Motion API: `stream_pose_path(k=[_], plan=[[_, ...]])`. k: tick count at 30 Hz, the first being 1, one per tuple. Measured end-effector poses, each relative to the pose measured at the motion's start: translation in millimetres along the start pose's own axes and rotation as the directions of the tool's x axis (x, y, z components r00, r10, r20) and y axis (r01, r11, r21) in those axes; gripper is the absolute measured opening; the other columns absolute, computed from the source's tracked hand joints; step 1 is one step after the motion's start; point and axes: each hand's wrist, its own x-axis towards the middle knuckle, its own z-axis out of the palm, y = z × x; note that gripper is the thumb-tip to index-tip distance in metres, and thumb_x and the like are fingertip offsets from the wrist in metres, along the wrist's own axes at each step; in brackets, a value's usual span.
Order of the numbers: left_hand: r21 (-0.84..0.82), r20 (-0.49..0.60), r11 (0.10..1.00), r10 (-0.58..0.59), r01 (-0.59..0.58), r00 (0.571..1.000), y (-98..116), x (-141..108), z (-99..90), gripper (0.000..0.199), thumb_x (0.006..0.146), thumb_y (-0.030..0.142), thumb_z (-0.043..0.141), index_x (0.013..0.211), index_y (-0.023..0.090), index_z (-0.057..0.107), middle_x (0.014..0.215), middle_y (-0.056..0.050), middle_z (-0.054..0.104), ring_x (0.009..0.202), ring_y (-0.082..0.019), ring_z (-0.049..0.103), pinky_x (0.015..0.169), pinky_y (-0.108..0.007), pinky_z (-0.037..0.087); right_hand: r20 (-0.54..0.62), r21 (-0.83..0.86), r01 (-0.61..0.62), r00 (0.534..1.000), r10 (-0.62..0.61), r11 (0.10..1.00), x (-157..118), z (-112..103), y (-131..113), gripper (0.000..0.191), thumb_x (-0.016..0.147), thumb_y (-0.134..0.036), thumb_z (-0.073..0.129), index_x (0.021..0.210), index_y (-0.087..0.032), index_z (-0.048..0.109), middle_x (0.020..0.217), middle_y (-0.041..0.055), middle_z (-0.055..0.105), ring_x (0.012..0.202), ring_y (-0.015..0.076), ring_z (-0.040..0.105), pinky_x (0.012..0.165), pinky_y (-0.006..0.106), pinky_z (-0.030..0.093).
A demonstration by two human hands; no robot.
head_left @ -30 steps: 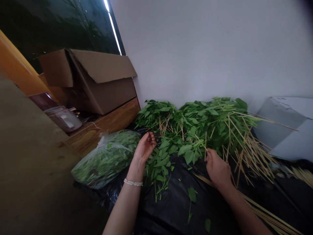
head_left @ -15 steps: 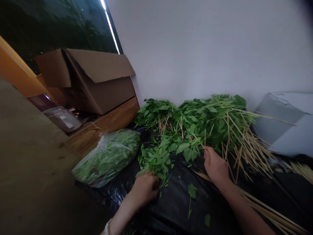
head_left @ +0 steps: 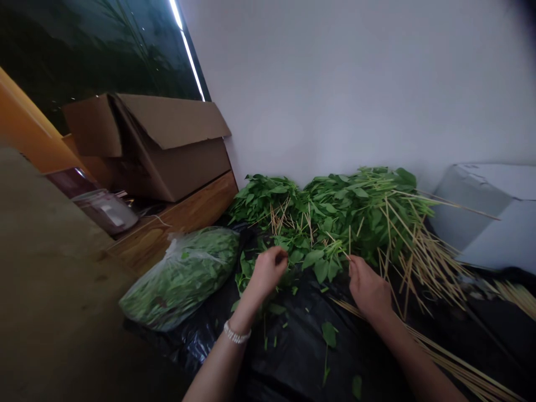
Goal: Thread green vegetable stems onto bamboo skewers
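My right hand (head_left: 370,288) pinches the end of a thin bamboo skewer (head_left: 347,256). Green leafy sprigs (head_left: 324,263) lie at the skewer's far end. To the left, my left hand (head_left: 267,273) is over loose green leaves (head_left: 245,272), with its fingers curled together; whatever is between them is hidden. Behind both hands, a big heap of leafy greens (head_left: 335,195) rests against the wall, with many bamboo skewers (head_left: 422,257) sticking out to the right. A single leaf on a stem (head_left: 329,335) lies in front of my hands.
Black plastic sheeting (head_left: 293,346) covers the work surface. A clear bag of leaves (head_left: 184,279) sits on the left, below an opened cardboard box (head_left: 184,167) on a wooden ledge. More bamboo skewers (head_left: 456,357) lie at lower right, and a white box (head_left: 494,206) stands beyond.
My left hand has lifted from the near edge of the loose leaves and moved forward and right, over them. My right hand keeps its pinch on the skewer, almost in place.
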Motion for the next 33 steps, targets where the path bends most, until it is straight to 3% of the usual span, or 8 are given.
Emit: stream_pose_path(k=[2,4,9,13,20,25,28,33], plan=[[-0.273,-0.042,0.961,-0.049,0.036,0.998,-8.3,23.6,12.1,0.009,0.077,0.02,0.062,0.083,0.016,0.067,0.075,-0.003,0.067,0.069,-0.015,0.06,0.067,-0.025,0.043,-0.009,0.001,0.014,1.0,-0.014,1.0,0.0,0.5,0.2,0.029,0.098,-0.026,0.036,0.106,-0.018,0.062,0.087,0.0035,0.073,0.072,0.0149,0.069,0.059,0.024,0.043],[-0.534,-0.01,0.842,-0.09,0.07,0.996,-16.7,37.6,25.6,0.015,0.072,0.026,0.07,0.081,0.014,0.067,0.074,-0.003,0.067,0.067,-0.013,0.059,0.065,-0.024,0.043,-0.02,0.006,0.028,0.999,-0.028,1.0,0.0,1.4,0.4,0.029,0.098,-0.027,0.036,0.105,-0.017,0.062,0.086,0.0034,0.073,0.072,0.0147,0.069,0.06,0.023,0.044],[-0.787,0.049,0.601,-0.17,0.143,0.984,-31.0,36.4,46.4,0.032,0.071,0.039,0.076,0.085,0.014,0.062,0.075,-0.001,0.066,0.055,-0.007,0.051,0.052,-0.019,0.035,-0.051,0.029,0.079,0.996,-0.077,0.996,-0.8,3.9,-0.9,0.031,0.099,-0.027,0.033,0.105,-0.016,0.062,0.085,0.0038,0.073,0.068,0.0147,0.069,0.061,0.024,0.045],[-0.868,0.11,0.46,-0.19,0.188,0.976,-36.6,30.0,45.8,0.039,0.074,0.046,0.074,0.091,0.017,0.055,0.079,-0.003,0.069,0.051,-0.006,0.053,0.048,-0.018,0.033,-0.057,0.077,0.139,0.989,-0.135,0.987,-3.4,5.9,-4.3,0.029,0.099,-0.025,0.036,0.107,-0.016,0.062,0.089,0.0041,0.073,0.074,0.0142,0.069,0.066,0.022,0.047],[-0.935,0.17,0.273,-0.213,0.226,0.962,-33.2,29.8,44.4,0.045,0.061,0.03,0.087,0.097,0.016,0.062,0.084,-0.004,0.072,0.07,-0.01,0.062,0.068,-0.022,0.045,0.004,0.13,0.282,0.959,-0.285,0.951,-9.0,8.4,-12.5,0.027,0.097,-0.018,0.037,0.11,-0.016,0.061,0.098,0.0052,0.073,0.081,0.013,0.069,0.072,0.021,0.049],[-0.947,0.168,0.218,-0.289,0.235,0.942,-31.1,28.6,42.3,0.033,0.054,0.029,0.09,0.076,0.016,0.068,0.077,-0.002,0.07,0.069,-0.01,0.061,0.064,-0.021,0.043,0.027,0.132,0.343,0.936,-0.35,0.93,-12.5,8.7,-16.5,0.027,0.097,-0.015,0.039,0.112,-0.016,0.061,0.096,0.0055,0.072,0.081,0.0132,0.069,0.072,0.022,0.049],[-0.945,0.193,0.205,-0.281,0.256,0.94,-31.5,28.1,42.3,0.035,0.056,0.031,0.089,0.083,0.016,0.074,0.077,-0.002,0.07,0.073,-0.011,0.061,0.069,-0.022,0.044,0.047,0.122,0.356,0.93,-0.364,0.926,-13.6,8.4,-17.8,0.029,0.096,-0.014,0.039,0.113,-0.016,0.062,0.093,0.0053,0.072,0.08,0.0133,0.069,0.071,0.021,0.048],[-0.922,0.244,0.263,-0.175,0.284,0.954,-28.4,25.2,46.0,0.034,0.065,0.034,0.084,0.09,0.013,0.076,0.073,-0.003,0.068,0.07,-0.01,0.059,0.072,-0.023,0.044,0.057,0.114,0.331,0.939,-0.338,0.937,-14.4,8.0,-18.4,0.031,0.095,-0.014,0.038,0.113,-0.016,0.063,0.09,0.0058,0.071,0.079,0.0135,0.069,0.069,0.021,0.048]])
